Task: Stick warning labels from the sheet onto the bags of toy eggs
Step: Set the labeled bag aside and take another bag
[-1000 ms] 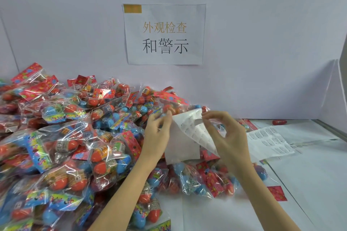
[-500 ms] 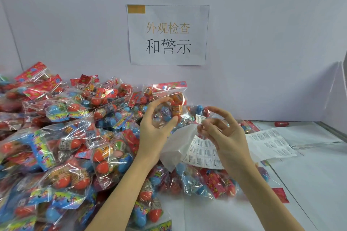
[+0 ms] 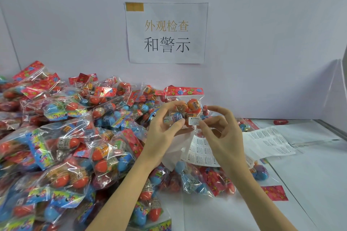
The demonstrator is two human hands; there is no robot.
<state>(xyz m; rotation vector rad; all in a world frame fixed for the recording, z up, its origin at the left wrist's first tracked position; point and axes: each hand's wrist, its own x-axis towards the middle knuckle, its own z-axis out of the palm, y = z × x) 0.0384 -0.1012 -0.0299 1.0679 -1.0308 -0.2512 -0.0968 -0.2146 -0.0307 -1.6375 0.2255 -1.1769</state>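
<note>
Your clear bag (image 3: 185, 108) of orange and blue toy eggs stands upright, red header on top. A white warning label (image 3: 194, 121) sits on its lower front. The label sheet (image 3: 200, 153) droops beneath, above the piled bags (image 3: 75, 137).

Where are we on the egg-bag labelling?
Done: can't tell which bags carry labels. In hand: left hand holds up one bag; right hand pinches a warning label against it. Left: a big pile of bags; the label sheet has plenty.

wall sign (image 3: 166, 33) "外观检查 和警示", label (image 3: 194, 121) "WARNING"
</note>
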